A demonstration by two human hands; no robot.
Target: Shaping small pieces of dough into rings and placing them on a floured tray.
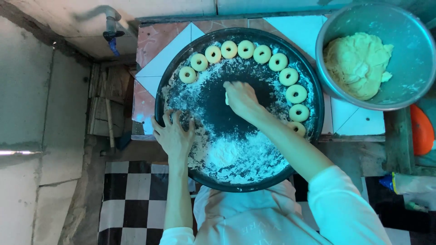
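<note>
A large round black tray (pixel 313 86) dusted with flour (pixel 236 156) sits in front of me. Several pale dough rings (pixel 245 49) lie in an arc along its far and right rim. My right hand (pixel 240 97) is over the middle of the tray, fingers closed on a small piece of pale dough (pixel 226 98) pressed against the floured surface. My left hand (pixel 173 134) rests on the tray's left rim, fingers spread, holding nothing.
A metal bowl (pixel 408 86) holding a lump of dough (pixel 359 63) stands at the upper right on a tiled counter (pixel 163 41). A tap (pixel 111 29) juts out at the upper left. Checkered floor (pixel 131 199) lies below; an orange object (pixel 421 129) sits at right.
</note>
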